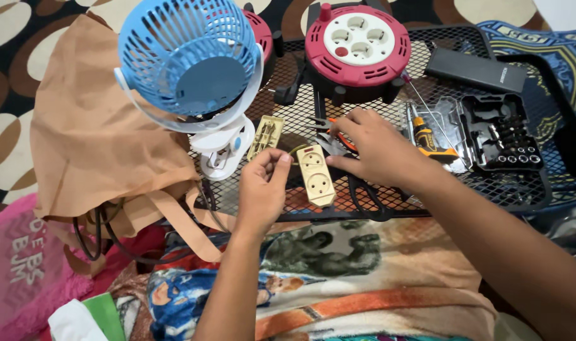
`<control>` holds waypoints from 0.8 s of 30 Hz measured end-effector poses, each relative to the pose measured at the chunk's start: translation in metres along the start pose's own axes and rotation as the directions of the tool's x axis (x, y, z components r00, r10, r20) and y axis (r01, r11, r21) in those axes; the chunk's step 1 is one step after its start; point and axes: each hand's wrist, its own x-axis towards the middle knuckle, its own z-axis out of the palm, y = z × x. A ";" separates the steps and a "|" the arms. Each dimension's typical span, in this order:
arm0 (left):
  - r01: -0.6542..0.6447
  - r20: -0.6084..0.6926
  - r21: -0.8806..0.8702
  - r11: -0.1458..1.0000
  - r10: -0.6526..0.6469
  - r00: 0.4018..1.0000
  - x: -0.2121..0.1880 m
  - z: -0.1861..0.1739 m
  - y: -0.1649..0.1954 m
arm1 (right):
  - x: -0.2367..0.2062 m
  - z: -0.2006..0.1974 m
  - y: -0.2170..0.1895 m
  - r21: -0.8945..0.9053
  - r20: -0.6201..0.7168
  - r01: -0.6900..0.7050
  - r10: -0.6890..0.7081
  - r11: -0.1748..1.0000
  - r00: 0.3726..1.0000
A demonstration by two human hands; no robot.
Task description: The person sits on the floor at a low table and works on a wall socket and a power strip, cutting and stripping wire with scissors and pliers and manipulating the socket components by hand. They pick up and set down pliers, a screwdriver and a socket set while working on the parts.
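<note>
My left hand (261, 189) pinches a thin wire at the left edge of a cream double socket cover (316, 173) that lies on a black wire mesh rack (490, 189). My right hand (371, 146) rests on pliers with orange handles (331, 140) just above that cover, fingers curled around them. The open base of the socket (265, 135), with metal contacts showing, lies to the left of the pliers.
A blue and white clip fan (190, 69) stands at the rack's left end. A red cable reel with white sockets (356, 44) sits at the back. A screwdriver (427, 136) and a black bit set case (503, 136) lie to the right. Tan cloth (92, 139) covers the left.
</note>
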 end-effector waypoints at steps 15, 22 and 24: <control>-0.013 0.022 -0.012 1.000 0.013 1.000 -0.001 0.012 0.009 | -0.001 0.008 0.004 -0.008 -0.136 0.004 -0.005 1.000 0.991; -0.060 0.062 0.015 0.998 0.059 0.996 0.002 0.023 0.013 | 0.000 -0.001 0.001 -0.198 -0.246 -0.034 -0.016 0.980 0.969; -0.079 0.070 -0.002 0.997 0.079 0.994 0.004 0.027 0.015 | 0.003 -0.003 -0.002 -0.217 -0.223 -0.066 0.017 0.974 0.975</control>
